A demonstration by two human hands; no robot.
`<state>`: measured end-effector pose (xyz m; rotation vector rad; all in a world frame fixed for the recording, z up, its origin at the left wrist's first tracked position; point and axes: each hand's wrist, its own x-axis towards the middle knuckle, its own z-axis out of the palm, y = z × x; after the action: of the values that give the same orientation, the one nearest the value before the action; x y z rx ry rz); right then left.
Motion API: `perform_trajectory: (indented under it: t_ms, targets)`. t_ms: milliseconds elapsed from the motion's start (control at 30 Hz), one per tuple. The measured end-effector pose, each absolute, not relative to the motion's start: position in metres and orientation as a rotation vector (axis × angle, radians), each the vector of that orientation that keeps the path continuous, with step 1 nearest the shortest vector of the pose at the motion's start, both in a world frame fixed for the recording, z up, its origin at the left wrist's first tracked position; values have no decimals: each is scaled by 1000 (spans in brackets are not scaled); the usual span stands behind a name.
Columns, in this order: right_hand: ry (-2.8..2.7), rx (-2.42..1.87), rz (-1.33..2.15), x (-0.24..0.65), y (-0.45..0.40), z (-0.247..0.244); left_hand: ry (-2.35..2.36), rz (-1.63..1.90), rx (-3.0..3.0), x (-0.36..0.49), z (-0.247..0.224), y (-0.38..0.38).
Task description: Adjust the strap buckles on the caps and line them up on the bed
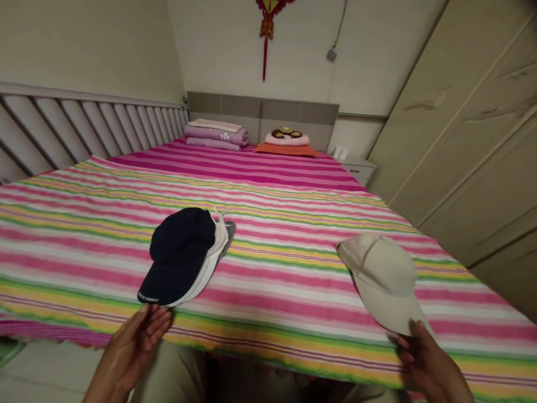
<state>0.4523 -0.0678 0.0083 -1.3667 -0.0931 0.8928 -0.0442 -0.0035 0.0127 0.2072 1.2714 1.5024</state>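
Observation:
A navy baseball cap [182,238] lies on top of a stack on the bed's left side. Beneath it a white cap [205,274] and a grey brim [229,238] stick out to the right. My left hand [140,341] is at the front edge of the navy brim, fingers apart and palm partly turned up; the thumb tip seems to touch the brim. At the right, a beige baseball cap [384,268] has its brim pinched by my right hand [428,358], thumb above and fingers below. Its crown rests on or just over the striped sheet.
A striped sheet [285,274] covers the near bed. Folded purple bedding [213,137] and a pink and orange pile [287,143] sit by the headboard [239,103]. A slatted rail [96,126] runs left; a nightstand [356,168] and wardrobe [461,140] stand right.

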Motion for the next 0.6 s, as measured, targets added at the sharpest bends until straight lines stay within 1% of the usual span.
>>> perform_trajectory:
  t_ms: [100,333,600]
  targets:
    - [-14,-1261,891,457,-67,6,1338,1489,212,-46,15,1]
    - [-89,-1178,818,477,-61,16,1428,1533,218,-44,20,-1]
    - [55,-1318,819,495,-60,16,1372,1606,260,-44,15,-2]
